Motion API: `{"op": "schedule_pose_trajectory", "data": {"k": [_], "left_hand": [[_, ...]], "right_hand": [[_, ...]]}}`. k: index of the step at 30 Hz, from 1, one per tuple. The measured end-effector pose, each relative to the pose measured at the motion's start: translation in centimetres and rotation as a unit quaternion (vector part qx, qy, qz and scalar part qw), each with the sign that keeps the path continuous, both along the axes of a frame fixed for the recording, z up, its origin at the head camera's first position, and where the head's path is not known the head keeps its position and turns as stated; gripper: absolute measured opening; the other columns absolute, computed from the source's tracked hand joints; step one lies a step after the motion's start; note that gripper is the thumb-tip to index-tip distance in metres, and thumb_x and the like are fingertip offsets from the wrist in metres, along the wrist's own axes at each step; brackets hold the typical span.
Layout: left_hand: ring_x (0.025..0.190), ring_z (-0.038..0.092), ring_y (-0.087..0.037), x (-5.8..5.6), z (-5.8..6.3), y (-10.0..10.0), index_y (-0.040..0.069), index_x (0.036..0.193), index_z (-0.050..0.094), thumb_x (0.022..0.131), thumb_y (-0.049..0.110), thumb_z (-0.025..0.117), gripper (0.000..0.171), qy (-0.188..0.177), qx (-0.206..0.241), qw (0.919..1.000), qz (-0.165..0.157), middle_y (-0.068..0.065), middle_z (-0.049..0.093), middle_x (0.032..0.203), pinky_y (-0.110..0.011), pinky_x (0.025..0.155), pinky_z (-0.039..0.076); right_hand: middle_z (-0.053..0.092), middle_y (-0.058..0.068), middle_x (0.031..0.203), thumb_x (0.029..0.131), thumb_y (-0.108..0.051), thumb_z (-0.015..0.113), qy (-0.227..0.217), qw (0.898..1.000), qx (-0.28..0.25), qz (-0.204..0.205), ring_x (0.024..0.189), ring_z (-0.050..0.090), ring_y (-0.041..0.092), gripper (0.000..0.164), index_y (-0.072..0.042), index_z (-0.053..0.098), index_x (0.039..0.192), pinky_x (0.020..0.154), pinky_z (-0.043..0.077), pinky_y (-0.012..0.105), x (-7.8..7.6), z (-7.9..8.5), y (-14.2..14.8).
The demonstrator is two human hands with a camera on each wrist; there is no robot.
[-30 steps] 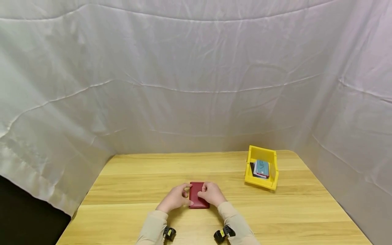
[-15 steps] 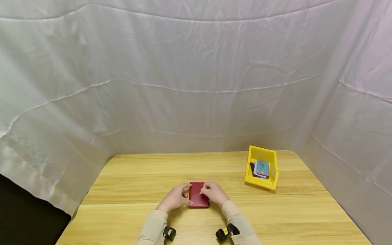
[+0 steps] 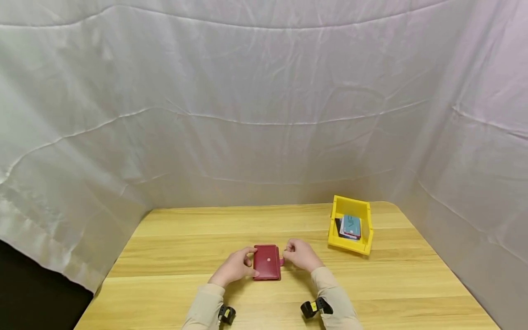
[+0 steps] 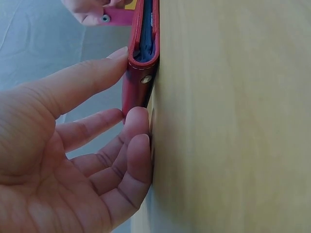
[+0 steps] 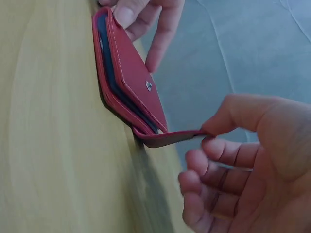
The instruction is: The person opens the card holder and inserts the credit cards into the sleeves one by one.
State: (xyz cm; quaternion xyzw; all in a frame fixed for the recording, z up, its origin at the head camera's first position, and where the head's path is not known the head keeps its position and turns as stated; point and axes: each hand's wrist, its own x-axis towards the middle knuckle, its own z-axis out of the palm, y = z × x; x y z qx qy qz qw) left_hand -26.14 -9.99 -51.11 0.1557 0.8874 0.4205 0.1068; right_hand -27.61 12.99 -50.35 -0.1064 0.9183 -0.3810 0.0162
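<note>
A dark red card wallet (image 3: pixel 266 262) lies folded on the table with a metal snap stud on its cover. My left hand (image 3: pixel 236 266) rests along its left edge, thumb and index finger spread on its corners. In the left wrist view the other fingers bend beside the wallet's spine (image 4: pixel 141 80). At the wallet's right side, my right hand (image 3: pixel 302 255) pinches the end of its strap (image 5: pixel 172 138) between thumb and index finger. The strap stands out from the wallet, away from the stud (image 5: pixel 148 86). Dark inner leaves (image 5: pixel 112 73) show between the covers.
A yellow bin (image 3: pixel 349 246) stands at the back right of the wooden table (image 3: pixel 198 229), holding several cards (image 3: pixel 351 225). Pale grey curtains (image 3: pixel 255 151) hang behind and at both sides. A black wrist camera (image 3: pixel 309 309) sits on each forearm.
My right hand has moved right from over the cover to beyond the wallet's edge, drawing the strap outward. The snap stud has come into view. The left hand stays on the wallet.
</note>
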Motion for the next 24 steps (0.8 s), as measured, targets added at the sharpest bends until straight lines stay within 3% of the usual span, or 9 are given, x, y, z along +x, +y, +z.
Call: {"op": "schedule_pose_trajectory", "data": {"k": [6,12,18,24], "left_hand": [[0.067,0.046,-0.014,0.1,0.2,0.0,0.005,0.128,0.046,0.066,0.015,0.077,0.070,0.001,0.003,1.0000,0.000,-0.011,0.057,0.082,-0.025,0.058,0.041],[0.066,0.046,-0.014,0.1,0.1,0.0,0.006,0.128,0.046,0.067,0.015,0.077,0.069,-0.002,0.000,1.0000,-0.002,-0.011,0.057,0.081,-0.025,0.058,0.040],[0.066,0.046,-0.014,0.0,0.0,-0.1,0.006,0.128,0.046,0.067,0.015,0.077,0.069,-0.005,0.002,1.0000,-0.003,-0.011,0.056,0.081,-0.025,0.057,0.040],[0.064,0.046,-0.014,-0.1,-0.1,-0.1,0.006,0.129,0.045,0.067,0.015,0.076,0.069,-0.007,0.008,0.9999,-0.004,-0.010,0.056,0.080,-0.025,0.055,0.041]], "right_hand": [[0.052,0.002,0.066,0.070,-0.007,0.062,-0.014,0.999,0.030,0.007,0.050,0.046,0.010,0.015,-0.005,0.051,0.080,0.044,0.040,0.023,0.2,0.2,0.3],[0.059,0.008,0.086,0.066,0.001,0.066,0.026,0.994,0.088,0.057,0.078,0.054,0.019,0.028,-0.004,0.059,0.093,0.071,0.049,0.035,0.0,-0.8,0.3],[0.054,0.016,0.115,0.066,0.001,0.063,0.098,0.979,0.152,0.097,0.109,0.048,0.037,0.049,-0.002,0.056,0.114,0.094,0.039,0.052,0.2,-1.4,-0.1],[0.033,0.024,0.139,0.075,-0.008,0.055,0.034,0.983,0.139,0.114,0.131,0.023,0.043,0.064,0.000,0.035,0.135,0.108,0.020,0.057,0.4,-1.8,-0.3]]}}
